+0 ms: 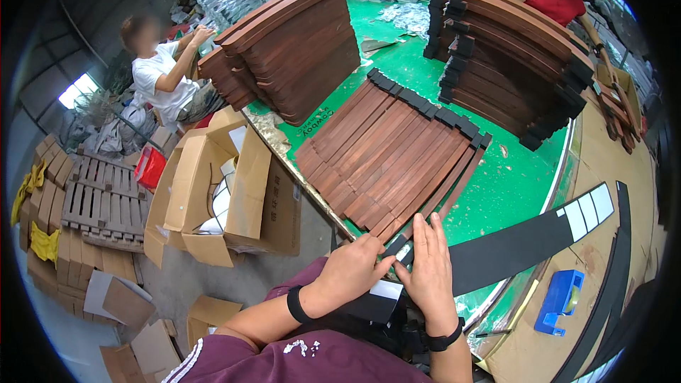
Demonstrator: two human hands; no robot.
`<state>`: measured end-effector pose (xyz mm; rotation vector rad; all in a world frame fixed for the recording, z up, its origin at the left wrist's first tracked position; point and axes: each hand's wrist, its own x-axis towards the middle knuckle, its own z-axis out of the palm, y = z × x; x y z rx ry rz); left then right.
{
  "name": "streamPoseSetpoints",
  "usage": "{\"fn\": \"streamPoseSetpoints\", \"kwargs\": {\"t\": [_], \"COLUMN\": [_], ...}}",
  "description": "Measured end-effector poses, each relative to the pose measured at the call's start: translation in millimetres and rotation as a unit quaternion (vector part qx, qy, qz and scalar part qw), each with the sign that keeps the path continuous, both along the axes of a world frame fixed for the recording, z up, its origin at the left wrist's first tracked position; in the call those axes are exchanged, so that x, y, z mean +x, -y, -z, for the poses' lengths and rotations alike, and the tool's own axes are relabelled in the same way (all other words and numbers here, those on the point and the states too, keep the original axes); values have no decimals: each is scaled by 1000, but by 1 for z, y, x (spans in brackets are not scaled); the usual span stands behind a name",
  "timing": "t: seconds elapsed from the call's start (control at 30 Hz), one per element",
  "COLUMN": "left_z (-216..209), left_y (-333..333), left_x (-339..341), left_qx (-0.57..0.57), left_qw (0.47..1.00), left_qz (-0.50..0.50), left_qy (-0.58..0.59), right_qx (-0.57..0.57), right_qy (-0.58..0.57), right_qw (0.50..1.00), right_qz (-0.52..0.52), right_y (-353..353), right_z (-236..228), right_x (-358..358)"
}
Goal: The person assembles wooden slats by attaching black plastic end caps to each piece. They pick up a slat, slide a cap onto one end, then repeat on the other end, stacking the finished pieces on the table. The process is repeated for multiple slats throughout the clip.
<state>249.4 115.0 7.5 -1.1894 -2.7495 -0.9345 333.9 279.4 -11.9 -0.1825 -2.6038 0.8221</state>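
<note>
At the near edge of the green table, my left hand (352, 267) is closed, thumb and fingers pinching around the near end of a brown wooden slat (462, 188). That end carries a black wrap (397, 243) with a small white patch. Opposite, my right hand (430, 262) lies along the slat with its fingers stretched out and close together, its palm side against the wrapped end. The slat sits at the right edge of a row of similar brown slats (376, 156), whose far ends have black wraps. My fingers hide part of the slat's near end.
A wide black sheet (496, 255) with white labels lies right of my hands. Beyond it are a blue tape dispenser (559, 303) and long black strips (616, 276). Tall slat stacks (301, 50) stand behind. An open carton (213, 191) is at left. Two people work farther off.
</note>
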Motion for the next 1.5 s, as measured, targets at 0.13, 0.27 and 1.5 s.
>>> {"fn": "streamPoseSetpoints", "kwargs": {"t": [0.13, 0.27, 1.5], "left_z": [-5, -3, 5], "left_y": [-3, -1, -4], "left_x": [-1, 1, 3], "left_qx": [18, 24, 31], "left_qw": [999, 998, 999], "left_qz": [6, 7, 8], "left_qy": [-28, -52, -42], "right_qx": [10, 17, 18], "right_qy": [-16, -28, -26], "right_qw": [1000, 999, 1000], "right_qz": [0, 1, -4], "right_y": [-1, -1, -2], "right_z": [7, 9, 9], "right_x": [-1, -1, 0]}}
